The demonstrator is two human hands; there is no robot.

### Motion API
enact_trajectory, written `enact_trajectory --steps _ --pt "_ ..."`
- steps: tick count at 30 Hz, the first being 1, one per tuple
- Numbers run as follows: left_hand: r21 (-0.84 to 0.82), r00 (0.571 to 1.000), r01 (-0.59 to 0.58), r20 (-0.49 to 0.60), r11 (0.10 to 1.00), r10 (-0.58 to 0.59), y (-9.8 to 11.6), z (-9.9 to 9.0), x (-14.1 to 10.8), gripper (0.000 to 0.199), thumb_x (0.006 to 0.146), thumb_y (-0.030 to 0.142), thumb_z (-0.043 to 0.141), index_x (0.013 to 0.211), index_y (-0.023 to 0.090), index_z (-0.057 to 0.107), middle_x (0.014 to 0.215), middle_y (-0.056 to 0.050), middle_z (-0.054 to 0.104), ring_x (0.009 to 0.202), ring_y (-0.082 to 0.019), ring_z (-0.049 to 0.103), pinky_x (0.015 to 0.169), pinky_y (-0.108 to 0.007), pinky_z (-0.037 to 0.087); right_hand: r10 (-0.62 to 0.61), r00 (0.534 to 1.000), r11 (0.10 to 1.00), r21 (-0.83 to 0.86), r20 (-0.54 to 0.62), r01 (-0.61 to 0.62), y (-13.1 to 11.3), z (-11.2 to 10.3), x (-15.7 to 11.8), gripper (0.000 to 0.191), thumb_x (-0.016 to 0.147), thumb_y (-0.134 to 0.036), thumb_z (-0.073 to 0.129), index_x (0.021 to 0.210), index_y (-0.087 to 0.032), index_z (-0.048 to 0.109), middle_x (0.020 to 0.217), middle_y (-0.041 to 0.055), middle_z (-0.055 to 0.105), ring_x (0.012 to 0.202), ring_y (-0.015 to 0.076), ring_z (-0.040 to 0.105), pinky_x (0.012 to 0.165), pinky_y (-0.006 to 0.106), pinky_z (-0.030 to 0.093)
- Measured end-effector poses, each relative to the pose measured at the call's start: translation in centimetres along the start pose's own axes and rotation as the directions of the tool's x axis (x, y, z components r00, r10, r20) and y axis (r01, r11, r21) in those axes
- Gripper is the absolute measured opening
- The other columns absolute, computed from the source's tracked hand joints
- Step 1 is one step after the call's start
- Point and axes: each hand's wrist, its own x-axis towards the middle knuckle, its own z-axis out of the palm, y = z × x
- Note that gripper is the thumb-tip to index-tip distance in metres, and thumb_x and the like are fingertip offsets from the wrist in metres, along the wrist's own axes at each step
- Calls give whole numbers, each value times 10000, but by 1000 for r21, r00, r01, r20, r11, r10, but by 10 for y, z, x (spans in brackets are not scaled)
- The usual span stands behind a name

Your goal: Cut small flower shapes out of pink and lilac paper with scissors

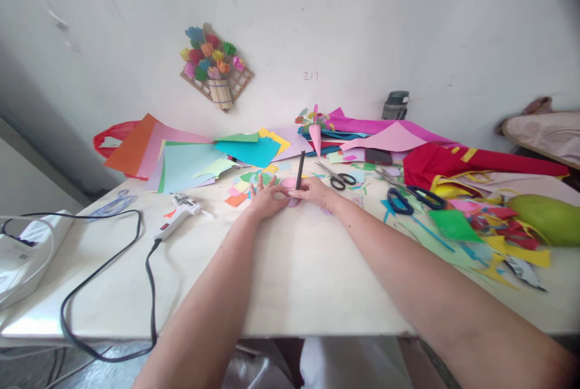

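Observation:
My right hand is closed around a black pen, which stands nearly upright over small pink and purple paper pieces on the table. Left of it, my left hand rests on the tabletop. Its thumb and forefinger come together at the edge of a pink paper piece, while its other fingers are raised and spread. The pen's tip is hidden by my right fingers. Green, orange and yellow paper scraps lie around my left hand. Black-handled scissors lie just beyond my right hand.
At the left are a white glue gun with its black cord and a power strip. Coloured sheets line the back. On the right lie larger scissors, paper scraps, red material and a green rounded object.

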Motion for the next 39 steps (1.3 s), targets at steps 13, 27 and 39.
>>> enact_trajectory --steps 13,27,39 --pt "-1 1000 -1 10 1000 1 2 -2 -2 257 826 446 573 1012 321 700 1602 51 303 1513 -334 13 1170 -625 -2 45 999 999 -11 -2 -45 -2 -1 -1 228 734 -321 690 716 -96 727 559 -8 598 569 119 521 554 245 382" --pt "-32 990 58 129 998 -54 9 -13 -2 340 839 371 477 1111 318 674 1636 72 203 1503 -336 -84 1160 -608 -45 67 998 979 191 2 -66 0 5 0 194 756 -273 729 853 -108 762 758 60 746 724 182 686 699 286 539" --pt "-21 982 101 164 995 -97 6 -15 4 463 851 230 365 1228 302 624 1641 71 161 1503 -268 -83 1193 -548 -30 -5 998 999 51 -65 8 18 12 9 339 675 -437 789 806 -124 784 720 55 749 758 220 711 706 298 552"
